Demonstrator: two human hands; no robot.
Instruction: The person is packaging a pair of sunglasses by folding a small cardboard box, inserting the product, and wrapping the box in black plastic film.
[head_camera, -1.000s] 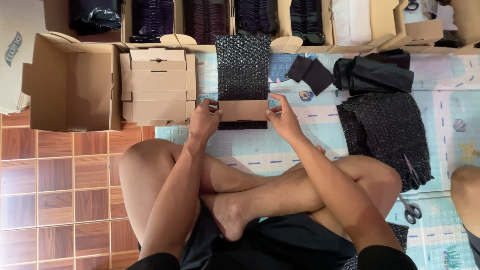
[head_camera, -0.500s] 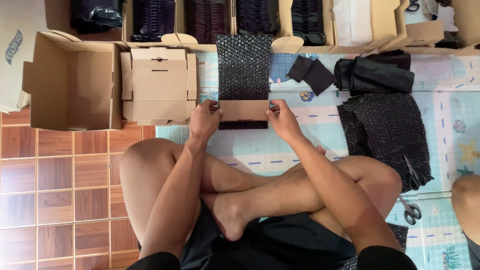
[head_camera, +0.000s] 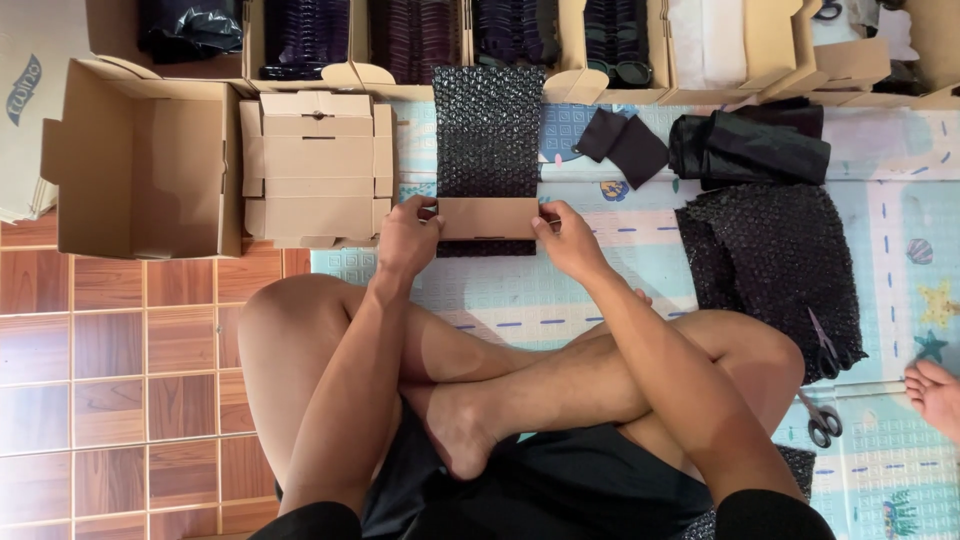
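Landmark: small flat brown box (head_camera: 488, 217), lying on the play mat (head_camera: 600, 290) in front of the crossed legs.

- Play mat: pale blue, printed, under the box and running right; wood-pattern floor (head_camera: 100, 380) left of it.
- Open cardboard carton (head_camera: 140, 170): far left of the box, on its side.
- Stack of flat folded boxes (head_camera: 318, 165): just left of the box, between it and the carton.
- Pile of black bubble wrap (head_camera: 775, 270): well right of the box.
- Black bubble wrap sheet (head_camera: 488, 135): directly under the box, sticking out above and a little below it.
- Black bags (head_camera: 750, 145): up and right of the box.
- Scissors (head_camera: 822, 420): far lower right of the box, beside the pile.
- Left hand (head_camera: 405, 238): grip closed on the box's left end.
- Right hand (head_camera: 570, 238): grip closed on the box's right end.
- Another person's foot (head_camera: 935, 395): at the right edge, well away from the box.
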